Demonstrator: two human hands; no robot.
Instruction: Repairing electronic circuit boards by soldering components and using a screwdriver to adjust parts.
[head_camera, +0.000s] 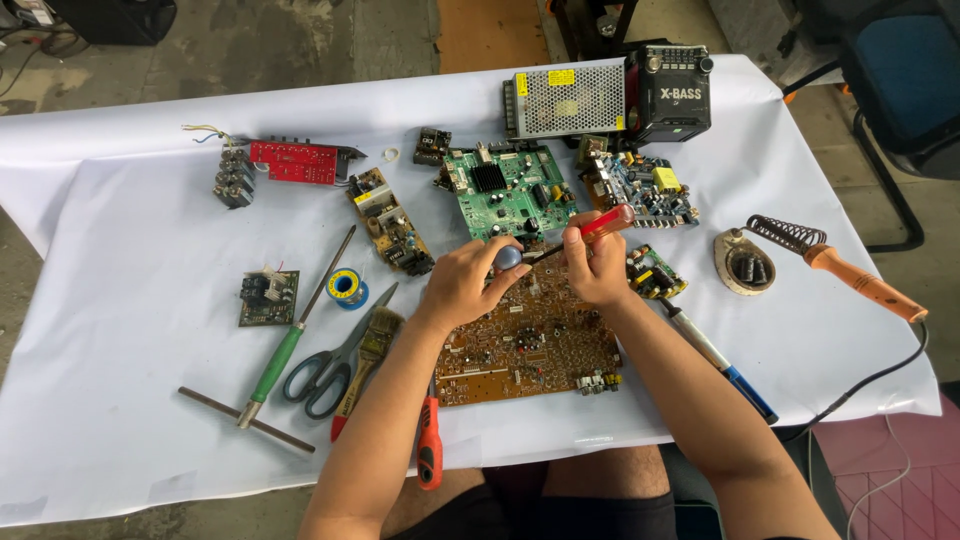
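Left hand fingers clamp a blue capacitor; right hand fingers grip a red screwdriver.

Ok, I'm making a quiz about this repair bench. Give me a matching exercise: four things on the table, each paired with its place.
Things:
1. Soldering iron
2. Scissors
3. Red board
4. Red screwdriver

Places:
A. Far left of the table
B. In the right hand
C. On its stand at the right edge
D. Near edge, left of the left hand, beside a brush

Pairs: 1-C, 2-D, 3-A, 4-B
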